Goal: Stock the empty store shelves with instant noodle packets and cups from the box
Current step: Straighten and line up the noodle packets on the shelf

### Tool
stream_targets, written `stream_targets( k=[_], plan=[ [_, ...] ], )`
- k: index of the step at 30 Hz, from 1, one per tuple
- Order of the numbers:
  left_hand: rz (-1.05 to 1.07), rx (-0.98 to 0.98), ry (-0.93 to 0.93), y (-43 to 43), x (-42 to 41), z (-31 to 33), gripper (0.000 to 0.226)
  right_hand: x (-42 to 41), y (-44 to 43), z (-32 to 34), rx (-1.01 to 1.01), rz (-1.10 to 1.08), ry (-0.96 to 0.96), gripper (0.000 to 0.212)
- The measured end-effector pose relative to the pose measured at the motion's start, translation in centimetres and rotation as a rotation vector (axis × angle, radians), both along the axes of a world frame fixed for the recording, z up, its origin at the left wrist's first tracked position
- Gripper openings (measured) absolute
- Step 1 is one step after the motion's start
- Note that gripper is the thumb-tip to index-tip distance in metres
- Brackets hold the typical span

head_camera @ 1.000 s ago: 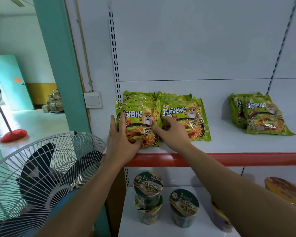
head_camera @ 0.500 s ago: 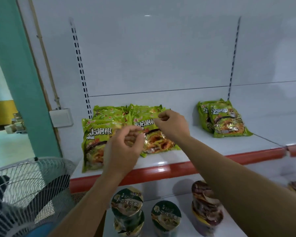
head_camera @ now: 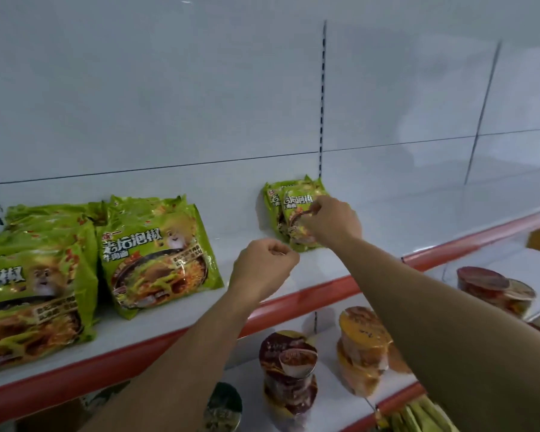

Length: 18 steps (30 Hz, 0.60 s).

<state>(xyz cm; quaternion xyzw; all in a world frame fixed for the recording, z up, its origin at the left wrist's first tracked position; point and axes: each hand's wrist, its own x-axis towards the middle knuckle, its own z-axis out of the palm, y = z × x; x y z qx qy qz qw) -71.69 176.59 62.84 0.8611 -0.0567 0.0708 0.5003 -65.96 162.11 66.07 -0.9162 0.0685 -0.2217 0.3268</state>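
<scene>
Right hand [head_camera: 328,224] is in on the pair of green noodle packets [head_camera: 274,199] just right of centre. Its fingers curl down over the front packet [head_camera: 298,199], thumb and fingertips drawn together in what looks like a pinch on the wrapper, though blur there makes the exact hold hard to read. Left hand [head_camera: 262,269] hovers at centre frame, rolled into a loose fist with nothing in it, just above the white upper shelf [head_camera: 393,232] and clear of every packet.

That pair sits at the back of the shelf, up against the white back panel [head_camera: 169,104]. Well apart, at the left of the frame, more green packets fill the same shelf: a single big one [head_camera: 156,254] facing out, and a heaped pile [head_camera: 35,294] beside it at the left edge.

Below the shelf's red edge strip [head_camera: 321,291], the lower shelf [head_camera: 334,397] carries the cups: a dark red stack [head_camera: 289,369] at bottom centre, an orange stack [head_camera: 362,347] to its right, red-lidded bowls [head_camera: 493,288] at the right edge, and a dark-lidded cup [head_camera: 223,406] at the bottom.
</scene>
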Motion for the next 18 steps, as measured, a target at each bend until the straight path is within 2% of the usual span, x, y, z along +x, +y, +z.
stream_targets(
  k=[3, 7, 11, 13, 16, 18],
  plan=[
    [0.026, 0.062, 0.002, -3.4, 2.9, -0.1, 0.017, 1.9, -4.1, -0.1, 0.000, -0.013, 0.012, 0.025],
    [0.113, 0.104, 0.006, -6.6, 6.4, -0.2, 0.050, 5.1, -8.2, -0.6, -0.007, -0.007, 0.024, 0.027],
    [0.272, 0.123, -0.044, -8.5, 9.5, -0.6, 0.077, 8.0, -10.5, -1.4, 0.010, 0.066, 0.071, 0.042],
    [0.315, 0.118, -0.036, -9.0, 11.0, -1.0, 0.078, 9.1, -10.9, -1.8, 0.032, 0.126, 0.118, 0.044],
    [0.351, 0.074, -0.019, -9.6, 12.3, -1.2, 0.068, 10.4, -11.3, -2.8, 0.076, 0.167, 0.146, 0.031],
    [0.379, 0.064, -0.023, -9.9, 12.6, -1.3, 0.064, 10.6, -11.4, -3.3, 0.132, 0.170, 0.127, 0.035]
  ],
)
